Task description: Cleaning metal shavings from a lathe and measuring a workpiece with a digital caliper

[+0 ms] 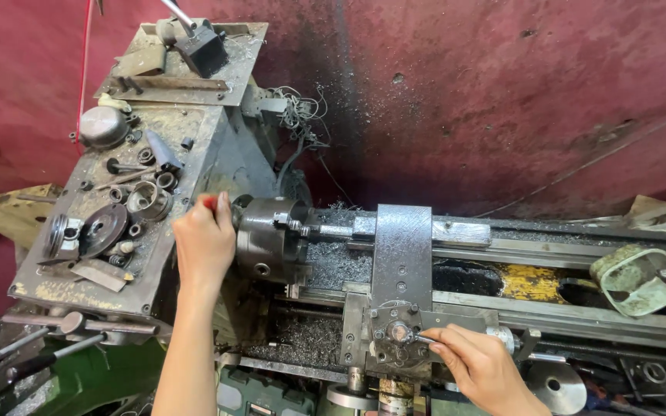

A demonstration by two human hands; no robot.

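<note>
Lying crosswise, handle (424, 337) pointing right.

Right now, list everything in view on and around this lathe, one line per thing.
Lathe chuck: one, dark steel, at the headstock, a short workpiece in it.
Carriage block: one, grey, across the bed right of the chuck.
Headstock top: one, grimy grey, at left, strewn with rings, bushings and small fittings.
Round metal cap: one, silver, far end of that top.
Metal shavings: a heap, silver-grey, in the tray below the chuck.
Wall: one, dark red, behind the machine.
Red-tipped handle: one, gripped beside the chuck.
Small crank handle: one, steel, front of the carriage.
Left hand: closed on the red-tipped handle.
Right hand: fingertips on the small crank handle.
</note>
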